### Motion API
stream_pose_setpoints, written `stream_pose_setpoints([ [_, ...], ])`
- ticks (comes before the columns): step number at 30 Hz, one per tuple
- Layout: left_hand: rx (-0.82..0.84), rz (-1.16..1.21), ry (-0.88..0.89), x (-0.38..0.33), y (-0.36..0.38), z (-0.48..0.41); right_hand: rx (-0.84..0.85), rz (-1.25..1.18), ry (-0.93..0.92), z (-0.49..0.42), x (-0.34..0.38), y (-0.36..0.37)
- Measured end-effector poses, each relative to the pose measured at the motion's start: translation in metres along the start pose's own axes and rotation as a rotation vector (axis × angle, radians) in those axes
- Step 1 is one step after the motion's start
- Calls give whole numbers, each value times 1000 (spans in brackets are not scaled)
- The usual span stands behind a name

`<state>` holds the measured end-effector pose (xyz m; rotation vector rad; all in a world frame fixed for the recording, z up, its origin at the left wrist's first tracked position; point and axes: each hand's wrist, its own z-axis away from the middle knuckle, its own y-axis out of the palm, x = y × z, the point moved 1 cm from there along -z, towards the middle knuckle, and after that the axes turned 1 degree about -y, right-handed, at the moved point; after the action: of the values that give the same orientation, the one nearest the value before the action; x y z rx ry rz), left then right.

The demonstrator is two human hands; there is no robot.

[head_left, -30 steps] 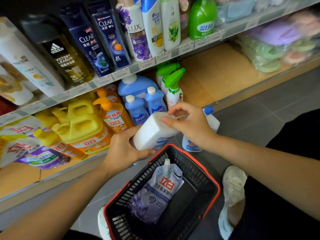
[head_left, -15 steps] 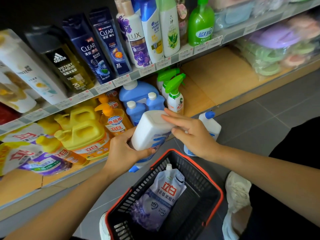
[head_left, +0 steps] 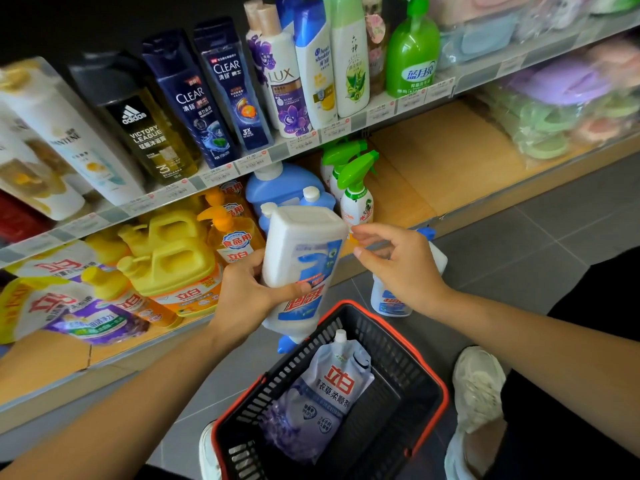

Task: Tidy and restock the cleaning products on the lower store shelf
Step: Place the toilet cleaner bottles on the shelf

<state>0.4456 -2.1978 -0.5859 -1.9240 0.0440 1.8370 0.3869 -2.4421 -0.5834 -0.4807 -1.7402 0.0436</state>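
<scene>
My left hand [head_left: 247, 292] grips a white cleaner bottle [head_left: 301, 258] with a blue label, held upside down with its blue cap pointing at the basket. My right hand [head_left: 398, 268] hovers just right of the bottle's base, fingers loosely curled, holding nothing. A second white bottle with a blue cap [head_left: 391, 299] stands on the floor behind my right hand. The lower shelf [head_left: 450, 168] holds yellow detergent jugs [head_left: 173, 261], blue bottles [head_left: 287, 188] and green-trigger spray bottles [head_left: 356, 192]. A black basket with an orange rim [head_left: 433, 382] below holds a purple refill pouch [head_left: 322, 393].
The upper shelf carries shampoo and body wash bottles [head_left: 194, 98] behind price tags. Bare wood of the lower shelf stretches right of the sprays. Bagged pastel items [head_left: 571, 98] sit at the far right. My shoes [head_left: 478, 386] stand on grey floor tiles beside the basket.
My left hand has raised the white bottle and turned it more upright, label toward me. My right hand has let go of its base and drawn slightly away to the right.
</scene>
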Motion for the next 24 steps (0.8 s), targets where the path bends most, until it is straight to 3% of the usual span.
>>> stream_pose_setpoints([
  [4,31,268,-37,-12,-2,-5,309,52,225,3,-22,11],
  [6,45,370,-37,-17,-2,-7,482,-73,327,11,-31,20],
  [9,53,481,-41,-22,-2,-8,614,-340,464,24,-38,32],
  [17,154,556,-51,-34,-6,-13,564,-748,553,27,-35,26],
  [24,161,480,-72,-37,-6,-9,599,-719,560,26,-31,5],
])
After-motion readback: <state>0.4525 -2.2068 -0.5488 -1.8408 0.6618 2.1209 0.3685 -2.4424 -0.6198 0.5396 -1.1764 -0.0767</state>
